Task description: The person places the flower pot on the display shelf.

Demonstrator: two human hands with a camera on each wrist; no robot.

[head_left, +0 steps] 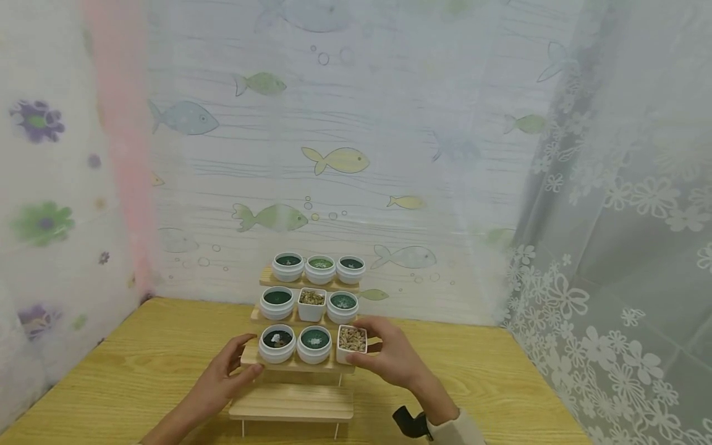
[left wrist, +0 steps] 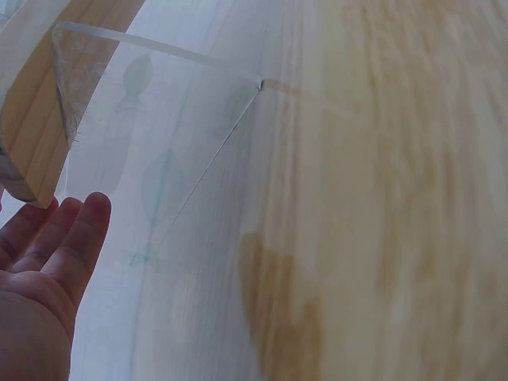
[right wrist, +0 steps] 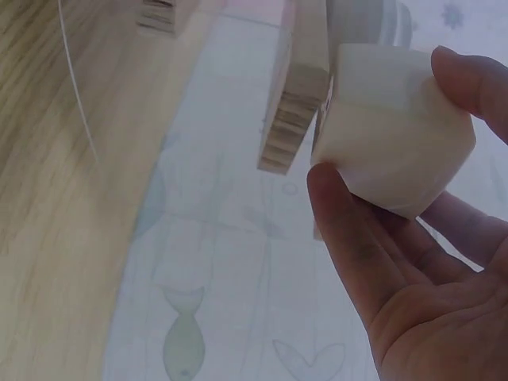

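Note:
A tiered wooden display stand [head_left: 297, 402] holds rows of small white cups. My right hand [head_left: 392, 352] pinches a square white cup [head_left: 351, 358] of tan, grain-like bits at the right end of the third tier, thumb in front and fingers behind. In the right wrist view this cup [right wrist: 389, 131] is beside the board's end, with fingertips against its sides. My left hand [head_left: 225, 374] grips the left end of that tier, thumb at the front edge. The left wrist view shows its fingertips right at the board's end [left wrist: 40, 151]; the thumb is hidden there.
Round white cups with dark green contents [head_left: 277, 347] and another square cup [head_left: 312, 303] stand on the upper three tiers. The stand is on a wood-grain table [head_left: 461, 395]. Behind hangs a fish-print curtain [head_left: 345, 111]; a flower-patterned sheet [head_left: 612, 296] hangs at right.

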